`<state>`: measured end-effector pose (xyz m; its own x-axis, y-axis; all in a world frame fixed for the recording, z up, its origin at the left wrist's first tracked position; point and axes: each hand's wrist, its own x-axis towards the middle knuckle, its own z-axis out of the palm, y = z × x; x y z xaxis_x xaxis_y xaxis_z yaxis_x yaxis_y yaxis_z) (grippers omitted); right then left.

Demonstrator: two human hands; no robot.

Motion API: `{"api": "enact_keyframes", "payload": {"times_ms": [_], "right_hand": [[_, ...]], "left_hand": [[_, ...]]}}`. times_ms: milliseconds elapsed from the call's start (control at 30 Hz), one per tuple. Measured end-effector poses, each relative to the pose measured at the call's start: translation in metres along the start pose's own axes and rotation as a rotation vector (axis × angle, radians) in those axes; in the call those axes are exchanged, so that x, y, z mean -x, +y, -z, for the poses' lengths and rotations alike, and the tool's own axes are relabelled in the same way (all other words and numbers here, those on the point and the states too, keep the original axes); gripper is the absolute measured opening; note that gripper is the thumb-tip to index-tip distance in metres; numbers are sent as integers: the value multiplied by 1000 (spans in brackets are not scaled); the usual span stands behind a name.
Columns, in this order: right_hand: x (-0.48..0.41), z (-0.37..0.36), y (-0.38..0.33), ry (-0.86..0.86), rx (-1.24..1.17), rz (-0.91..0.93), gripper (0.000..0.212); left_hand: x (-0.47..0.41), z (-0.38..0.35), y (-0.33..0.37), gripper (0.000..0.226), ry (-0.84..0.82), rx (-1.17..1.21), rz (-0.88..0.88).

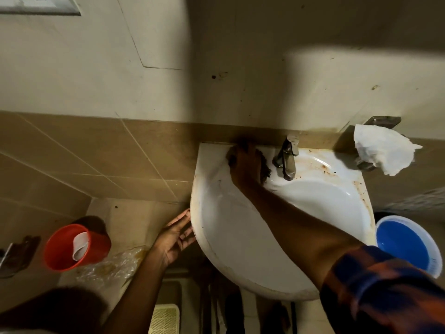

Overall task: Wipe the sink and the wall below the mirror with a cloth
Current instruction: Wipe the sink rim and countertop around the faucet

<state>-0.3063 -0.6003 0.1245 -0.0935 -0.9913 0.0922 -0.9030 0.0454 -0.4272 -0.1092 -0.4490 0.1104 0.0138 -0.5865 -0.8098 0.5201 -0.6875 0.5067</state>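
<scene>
My right hand (244,162) presses the dark cloth (265,168) into the sink's (231,237) back-left corner beside the faucet (286,157), while my left hand (177,235), fingers spread and empty, braces its left edge for steadiness.

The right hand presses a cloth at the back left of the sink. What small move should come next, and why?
Probably sweep the right hand and dark cloth rightward past the faucet; brown stains remain on the sink rim there.

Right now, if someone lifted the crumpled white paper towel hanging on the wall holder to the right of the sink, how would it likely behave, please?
The crumpled white paper towel would probably feel very light and floppy: it droops in loose folds from the metal wall holder. Its ragged lower edge suggests it could tear easily if tugged. It seems unlikely to slip, since the surface looks matte and wrinkled.
</scene>
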Motion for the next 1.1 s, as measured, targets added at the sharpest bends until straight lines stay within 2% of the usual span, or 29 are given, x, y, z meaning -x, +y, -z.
{"api": "enact_keyframes", "payload": {"times_ms": [133,267,333,433,500,600,700,833,967,1033,1100], "right_hand": [[2,-13,-46,-182,-4,477,30],[7,-12,-51,-339,8,655,43],[22,0,-21,-304,-15,646,43],[16,19,34,-161,0,402,49],[1,22,44,-162,-5,290,55],[-10,4,8,-165,23,363,49],[-26,-12,-40,-277,1,480,48],[0,-20,-63,-400,-105,685,19],[52,-4,-41,-506,-231,856,29],[33,5,-22,-417,-163,809,24],[1,6,-5,-268,-130,622,30]], "left_hand": [[-2,2,-1,25,-8,-6,-13],[-1,3,-1,29,-2,-5,-16],[0,1,-2,28,-3,-5,-18],[1,-2,0,22,-12,-11,-25],[1,-1,-1,21,-6,-12,-22],[0,1,-2,22,-14,-36,-24],[-3,3,0,26,-22,-69,-41],[-3,2,-6,26,-8,-77,-35],[-1,5,-7,24,8,-41,-26],[-2,6,-10,19,-6,-4,-30],[-1,5,-14,23,-11,19,-39]]}}
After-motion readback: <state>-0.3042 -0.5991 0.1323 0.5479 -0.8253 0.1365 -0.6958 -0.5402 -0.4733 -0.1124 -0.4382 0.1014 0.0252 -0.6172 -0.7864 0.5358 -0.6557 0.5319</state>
